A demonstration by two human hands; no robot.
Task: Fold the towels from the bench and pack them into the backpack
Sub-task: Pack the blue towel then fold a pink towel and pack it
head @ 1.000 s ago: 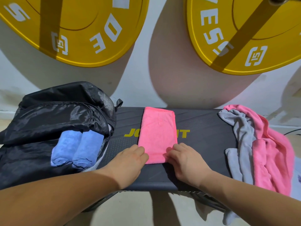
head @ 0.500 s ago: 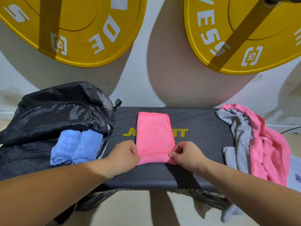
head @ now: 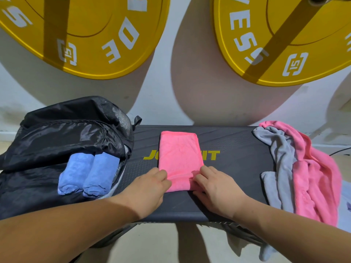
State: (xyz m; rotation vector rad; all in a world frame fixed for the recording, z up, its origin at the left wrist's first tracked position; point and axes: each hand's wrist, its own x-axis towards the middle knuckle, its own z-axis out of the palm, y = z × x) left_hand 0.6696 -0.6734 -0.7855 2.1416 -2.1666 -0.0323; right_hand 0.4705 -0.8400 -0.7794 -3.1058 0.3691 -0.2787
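Note:
A pink towel [head: 179, 152], folded into a narrow strip, lies across the middle of the black bench [head: 237, 158]. Its near end is turned up into a small roll. My left hand [head: 150, 188] and my right hand [head: 216, 185] pinch that rolled end from either side. At the left, the open black backpack [head: 57, 133] lies on the bench with two rolled blue towels [head: 89, 173] in its mouth. A loose grey towel [head: 279, 168] and a loose pink towel [head: 315, 179] are heaped at the bench's right end.
Two big yellow weight plates [head: 91, 35] [head: 284, 38] lean against the white wall behind the bench. Pale floor shows below the bench's front edge. The loose towels hang over the right end.
The camera view has shifted a little. My hands have turned the pink towel's near end up and started rolling it away from me; its near edge is now thicker.

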